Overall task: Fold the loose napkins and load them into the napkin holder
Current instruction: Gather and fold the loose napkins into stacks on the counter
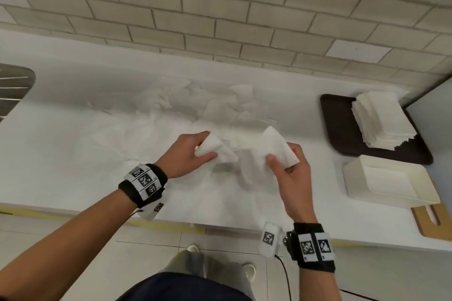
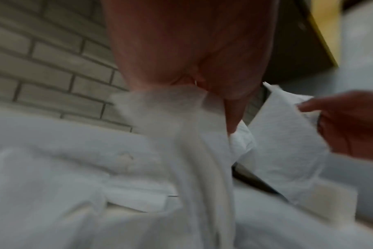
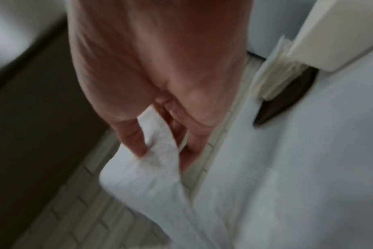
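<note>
napkin (image 1: 247, 154) hangs between both hands, left hand (image 1: 188, 154) and right hand (image 1: 291, 173) pinching its ends.

Bright overexposed countertop, blurred dim wrist views

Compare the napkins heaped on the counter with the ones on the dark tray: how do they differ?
The loose napkins lie crumpled and scattered on the white counter; the stacked napkins are flat, squared and piled high on the dark tray. The loose ones spread wide; the stack is compact. Both are white paper.
</note>
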